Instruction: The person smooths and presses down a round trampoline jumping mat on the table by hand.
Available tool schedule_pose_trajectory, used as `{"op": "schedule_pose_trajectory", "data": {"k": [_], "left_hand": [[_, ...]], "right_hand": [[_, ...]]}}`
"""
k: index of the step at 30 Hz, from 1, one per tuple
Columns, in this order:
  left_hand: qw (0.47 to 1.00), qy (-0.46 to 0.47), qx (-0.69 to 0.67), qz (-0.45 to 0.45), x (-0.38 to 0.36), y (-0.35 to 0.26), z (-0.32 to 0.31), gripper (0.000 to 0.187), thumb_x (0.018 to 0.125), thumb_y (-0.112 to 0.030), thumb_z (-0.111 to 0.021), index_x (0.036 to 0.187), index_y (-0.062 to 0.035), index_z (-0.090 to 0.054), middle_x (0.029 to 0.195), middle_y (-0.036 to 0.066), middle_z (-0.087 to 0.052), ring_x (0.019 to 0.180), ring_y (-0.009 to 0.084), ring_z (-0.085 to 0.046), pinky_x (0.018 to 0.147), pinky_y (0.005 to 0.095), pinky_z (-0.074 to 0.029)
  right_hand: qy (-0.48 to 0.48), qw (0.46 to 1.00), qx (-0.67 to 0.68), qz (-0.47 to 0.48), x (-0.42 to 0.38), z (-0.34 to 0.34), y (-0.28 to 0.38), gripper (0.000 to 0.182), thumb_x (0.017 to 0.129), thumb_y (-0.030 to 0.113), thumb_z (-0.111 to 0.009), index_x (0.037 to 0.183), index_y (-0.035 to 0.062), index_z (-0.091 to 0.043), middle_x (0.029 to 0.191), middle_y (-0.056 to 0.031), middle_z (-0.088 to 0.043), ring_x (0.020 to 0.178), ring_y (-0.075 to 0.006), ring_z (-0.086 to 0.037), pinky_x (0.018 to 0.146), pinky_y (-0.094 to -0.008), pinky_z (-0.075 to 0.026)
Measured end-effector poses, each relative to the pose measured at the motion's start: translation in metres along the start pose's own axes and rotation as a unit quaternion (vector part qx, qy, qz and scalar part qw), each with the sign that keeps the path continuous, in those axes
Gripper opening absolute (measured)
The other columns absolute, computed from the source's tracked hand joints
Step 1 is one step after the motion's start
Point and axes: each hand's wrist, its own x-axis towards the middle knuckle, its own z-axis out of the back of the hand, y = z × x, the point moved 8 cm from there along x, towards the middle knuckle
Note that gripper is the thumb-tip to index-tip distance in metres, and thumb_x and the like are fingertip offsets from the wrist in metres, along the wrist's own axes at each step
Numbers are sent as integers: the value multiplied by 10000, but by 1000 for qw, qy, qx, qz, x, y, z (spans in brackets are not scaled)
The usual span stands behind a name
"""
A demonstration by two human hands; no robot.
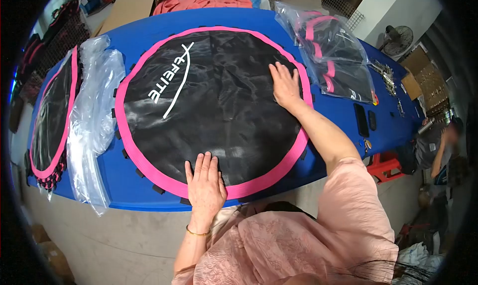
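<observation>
A round black trampoline mat [214, 110] with a pink border and black loops along its rim lies spread on the blue table. White lettering and a curved white line mark its left part. My left hand [204, 181] rests flat on the near edge, over the pink border, with fingers stretched onto the black fabric. On the mat's right side lies my right hand [286, 85], palm down and fingers apart, close to the border. Neither hand grips anything.
Clear plastic bags [92, 120] and a folded mat [54, 113] lie at the left. A bagged mat [338, 56] sits at the far right, near metal hooks [386, 78] and a black phone [361, 120]. A red stool [386, 169] stands beside the table [328, 130]; another person [433, 143] is beyond.
</observation>
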Motion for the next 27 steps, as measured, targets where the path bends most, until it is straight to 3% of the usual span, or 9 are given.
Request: {"op": "schedule_pose_trajectory", "data": {"k": [5,13,16,17,20,23,25,26,27], "left_hand": [[1000,-1,9,-2,0,0,-2,430,899,-122,-594,1309,6,-606,1426,180,-558,1388,341,-466,1200,584,-248],[1000,-10,15,-7,0,-1,-2,428,898,-117,-595,1308,3,-605,1424,176,-562,1384,339,-471,1201,576,-253],[1000,-11,17,-6,-1,0,-2,422,898,-117,-598,1305,-4,-606,1423,172,-560,1387,335,-467,1201,575,-252],[1000,-26,7,-13,1,-4,4,396,892,-76,-585,1279,6,-593,1381,198,-579,1344,371,-495,1178,573,-290],[999,-38,-15,-14,-2,0,-1,381,906,-93,-588,1278,-15,-599,1384,185,-581,1353,365,-494,1178,577,-282],[991,-80,-108,-23,-3,7,2,218,889,-68,-636,1105,-63,-665,1258,161,-652,1289,357,-554,1147,595,-316],[960,-110,-248,-68,1,-2,13,111,860,-52,-637,963,-41,-675,1060,137,-692,1031,356,-649,984,538,-443],[939,-112,-315,-82,3,-14,20,107,854,-56,-642,953,-36,-678,1008,148,-683,946,361,-657,886,478,-498],[901,-63,-419,-94,6,-31,25,101,855,-59,-645,946,-37,-683,969,149,-667,940,354,-646,835,449,-511]], "right_hand": [[36,997,-63,-34,-34,16,-55,715,863,5,-546,1544,111,-351,1598,-154,-347,1469,-330,-361,1184,-633,-208],[27,998,6,53,-49,25,-7,695,869,-35,-505,1532,124,-374,1594,-131,-366,1473,-318,-358,1189,-629,-206],[5,1000,-17,-4,-38,20,-23,648,885,7,-518,1513,118,-401,1573,-136,-397,1451,-313,-385,1170,-636,-237],[15,999,-38,-21,-34,22,-27,619,894,26,-515,1499,111,-418,1563,-137,-410,1448,-315,-389,1157,-639,-258],[-15,998,-56,-21,-30,14,-32,587,908,37,-491,1488,106,-435,1533,-149,-449,1418,-315,-433,1142,-619,-293],[-52,998,15,32,-32,22,-18,550,920,31,-472,1466,100,-469,1503,-162,-484,1379,-318,-478,1135,-555,-331],[-34,998,20,50,-36,27,-5,539,925,5,-452,1458,88,-481,1498,-168,-489,1376,-317,-479,1129,-521,-341],[-47,996,29,76,-39,28,1,509,939,46,-439,1442,94,-491,1498,-167,-482,1387,-327,-458,1108,-585,-334],[-58,994,36,84,-42,32,3,517,941,34,-432,1452,94,-484,1506,-166,-477,1397,-325,-451,1114,-585,-327]]}}
